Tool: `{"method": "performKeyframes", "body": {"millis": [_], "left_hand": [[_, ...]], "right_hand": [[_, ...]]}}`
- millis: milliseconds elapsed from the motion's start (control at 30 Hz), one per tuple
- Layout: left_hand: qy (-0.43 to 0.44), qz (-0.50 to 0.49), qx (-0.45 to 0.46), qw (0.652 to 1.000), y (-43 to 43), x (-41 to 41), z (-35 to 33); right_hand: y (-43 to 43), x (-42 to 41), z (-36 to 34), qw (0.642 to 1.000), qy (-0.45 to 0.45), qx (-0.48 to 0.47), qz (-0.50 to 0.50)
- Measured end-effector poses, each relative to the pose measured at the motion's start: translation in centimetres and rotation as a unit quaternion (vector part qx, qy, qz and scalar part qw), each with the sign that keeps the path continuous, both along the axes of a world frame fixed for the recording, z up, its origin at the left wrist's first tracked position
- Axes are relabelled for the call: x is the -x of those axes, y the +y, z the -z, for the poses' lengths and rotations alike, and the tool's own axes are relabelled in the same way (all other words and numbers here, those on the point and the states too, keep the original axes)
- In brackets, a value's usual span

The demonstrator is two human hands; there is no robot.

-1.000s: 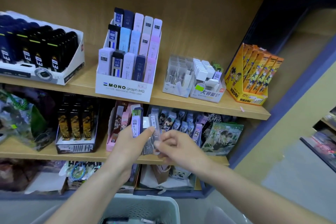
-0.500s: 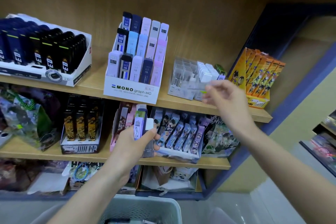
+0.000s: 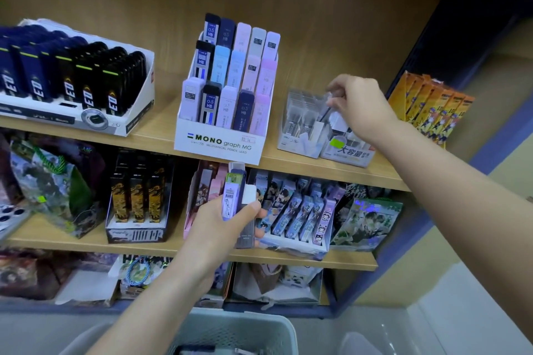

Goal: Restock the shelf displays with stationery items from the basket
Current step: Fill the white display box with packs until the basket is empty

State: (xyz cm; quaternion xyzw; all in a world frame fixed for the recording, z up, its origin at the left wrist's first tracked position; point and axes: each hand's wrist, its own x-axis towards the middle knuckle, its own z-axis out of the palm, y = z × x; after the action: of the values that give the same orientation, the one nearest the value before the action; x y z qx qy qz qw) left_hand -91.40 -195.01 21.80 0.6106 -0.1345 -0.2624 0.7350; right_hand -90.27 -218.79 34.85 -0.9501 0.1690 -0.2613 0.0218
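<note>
So the right hand (image 3: pixel 360 108) has a small clear lead case (image 3: pixel 334 101) pinched between thumb and fingertips, right over the clear display box (image 3: pixel 300 124) on the top shelf (image 3: pixel 161 135), just beside the white MONO box (image 3: pixel 219 144). Lower down, the left hand (image 3: pixel 222 225) is wrapped around a little bunch of lead cases (image 3: pixel 236 196), purple and grey ones standing upright in front of the middle shelf (image 3: pixel 86 242). The rim of the pale basket (image 3: pixel 239 328) pokes in at the bottom.
</note>
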Motion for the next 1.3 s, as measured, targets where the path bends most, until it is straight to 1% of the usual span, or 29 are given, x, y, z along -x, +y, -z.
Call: {"method": "performKeyframes", "body": {"millis": [67, 133, 267, 333, 400, 467, 533, 567, 600, 667, 733, 800, 833, 867, 933, 1033, 1100, 1167, 1233, 1300], "left_hand": [[-0.003, 0.001, -0.003, 1.0, -0.1, -0.1, 0.1], [-0.009, 0.0, -0.008, 1.0, -0.1, -0.3, 0.1], [-0.011, 0.002, -0.015, 1.0, -0.1, -0.5, -0.1], [-0.019, 0.008, -0.024, 1.0, -0.1, -0.4, -0.2], [-0.023, 0.012, -0.025, 0.999, -0.1, -0.4, -0.3], [-0.021, 0.013, -0.019, 1.0, 0.0, -0.4, -0.2], [-0.012, 0.014, -0.013, 1.0, 0.0, -0.4, 0.0], [-0.008, 0.016, -0.01, 1.0, 0.0, -0.4, 0.0], [-0.005, 0.018, -0.008, 1.0, 0.0, -0.4, 0.1], [-0.004, 0.025, -0.009, 1.0, -0.1, -0.3, 0.2], [-0.016, 0.039, -0.019, 0.999, -0.2, -0.2, 0.4], [-0.036, 0.054, -0.028, 0.997, -0.5, 0.1, 0.6], [-0.048, 0.058, -0.031, 0.997, -0.6, 0.2, 0.7], [-0.055, 0.059, -0.033, 0.996, -0.7, 0.3, 0.8], [-0.052, 0.05, -0.026, 0.997, -0.9, 0.5, 0.8], [-0.026, 0.029, 0.003, 0.999, -1.1, 0.5, 0.7], [-0.015, 0.016, 0.012, 1.0, -1.3, 0.5, 0.5], [-0.009, 0.002, 0.012, 1.0, -1.4, 0.5, 0.5], [-0.01, 0.0, 0.008, 1.0, -1.5, 0.6, 0.6], [-0.014, 0.001, 0.002, 1.0, -1.7, 0.6, 0.6]], "right_hand": [[-0.1, -0.6, 0.0, 1.0, 0.016, -0.015, 0.008], [-0.3, -1.1, 0.1, 0.999, 0.026, 0.002, 0.022], [-0.4, -1.9, 0.4, 0.999, 0.012, 0.015, 0.044], [-0.1, -2.0, 0.8, 0.998, 0.007, 0.043, 0.052], [0.6, -1.4, 1.3, 0.996, -0.033, 0.075, 0.042], [1.9, -0.1, 2.0, 0.992, -0.106, 0.071, 0.009], [3.7, 1.8, 3.2, 0.989, -0.146, 0.024, -0.031], [4.6, 2.8, 4.0, 0.988, -0.143, -0.011, -0.054], [5.6, 3.7, 4.8, 0.988, -0.121, -0.054, -0.079], [7.3, 5.2, 6.9, 0.983, -0.025, -0.145, -0.112], [8.6, 5.8, 9.1, 0.957, 0.067, -0.252, -0.127], [9.3, 6.0, 10.6, 0.909, 0.103, -0.38, -0.14], [9.5, 6.0, 10.9, 0.889, 0.109, -0.421, -0.146], [9.5, 6.1, 11.1, 0.877, 0.111, -0.443, -0.149], [9.3, 6.3, 10.9, 0.87, 0.098, -0.461, -0.145], [8.5, 6.8, 10.5, 0.859, 0.046, -0.493, -0.132], [7.6, 7.2, 9.7, 0.859, -0.005, -0.497, -0.118], [6.2, 7.8, 8.3, 0.875, -0.07, -0.468, -0.102], [4.2, 8.4, 6.8, 0.907, -0.13, -0.392, -0.086], [1.9, 8.6, 5.5, 0.935, -0.17, -0.304, -0.074]]}}
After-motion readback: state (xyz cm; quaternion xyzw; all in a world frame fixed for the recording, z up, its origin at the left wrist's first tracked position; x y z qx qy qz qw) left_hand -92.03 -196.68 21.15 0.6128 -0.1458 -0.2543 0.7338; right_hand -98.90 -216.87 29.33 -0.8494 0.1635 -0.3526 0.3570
